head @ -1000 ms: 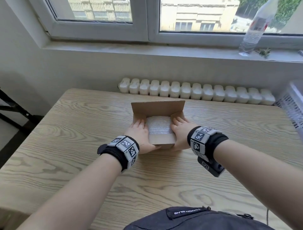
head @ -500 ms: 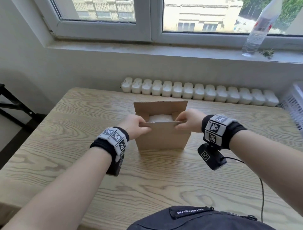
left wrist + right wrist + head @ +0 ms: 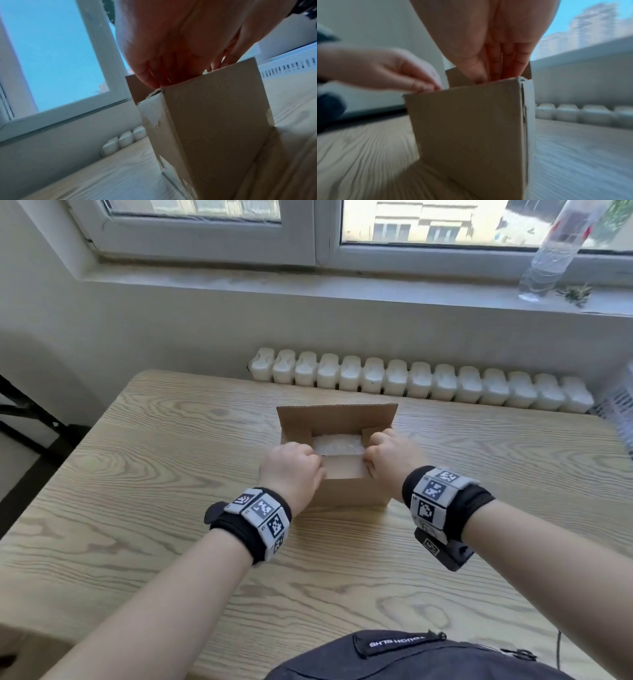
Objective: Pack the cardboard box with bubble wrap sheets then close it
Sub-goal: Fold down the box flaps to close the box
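At mid-bench (image 3: pixel 137 508), the box (image 3: pixel 352 491) now stands upright, bubble wrap (image 3: pixel 337 445) inside, where a second ago hands pressed it flat; left hand (image 3: pixel 291 470) and right hand (image 3: pixel 390 460) each pinch the near flap, folding inward—packing done, closing begun.

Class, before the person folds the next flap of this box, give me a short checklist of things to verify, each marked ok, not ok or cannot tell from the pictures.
1. Bubble wrap sits inside the cardboard box, below the rim: ok.
2. Box stands upright on the table: ok.
3. Left hand holds the near flap at its left end: ok.
4. Right hand is at the flap's right end: ok.
5. Far flap folded down: not ok, it stands up.
6. Side flaps tucked in: cannot tell, the hands cover them.
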